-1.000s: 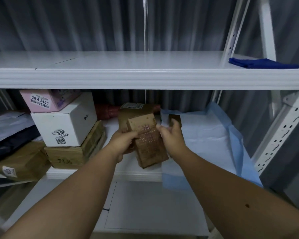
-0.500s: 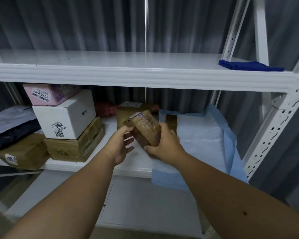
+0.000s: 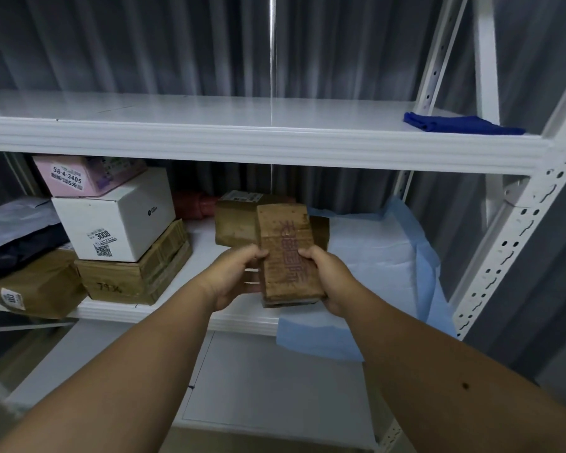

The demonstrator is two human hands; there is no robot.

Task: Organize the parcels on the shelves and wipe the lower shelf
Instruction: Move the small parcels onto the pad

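Note:
A small brown parcel with red print on its face is held upright in front of the middle shelf. My left hand grips its left edge and my right hand grips its right edge. Behind it another brown box stands on the shelf. A folded blue cloth lies on the upper shelf at the right. The lowest shelf shows below my arms.
At the left of the middle shelf a pink box tops a white box on a brown box. Further left are grey and dark bags on another brown box. A pale blue sheet covers the shelf's right part.
The small parcel has been turned from lying tilted in my right hand to standing with its printed face towards me. My left hand, open half a second ago, now grips it again.

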